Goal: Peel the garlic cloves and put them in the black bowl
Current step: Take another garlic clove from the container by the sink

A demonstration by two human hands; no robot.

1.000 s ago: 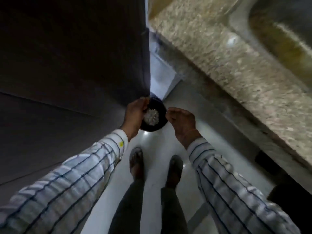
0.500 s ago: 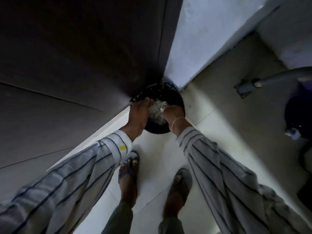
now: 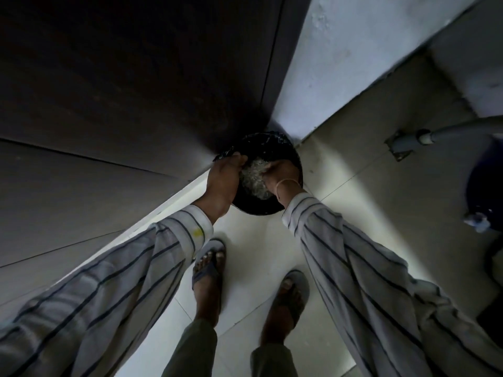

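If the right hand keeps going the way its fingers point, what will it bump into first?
Most likely the pale heap inside the black bowl. The right hand has its fingers pointing left into the heap, and they seem to touch it, though depth is hard to judge.

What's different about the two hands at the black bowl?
The left hand grips the bowl by its rim from outside; the right hand reaches inside it, onto the pale heap. The right hand has a thin band at its wrist; the left hand's wrist is bare. Both come out of striped sleeves and meet at the bowl.
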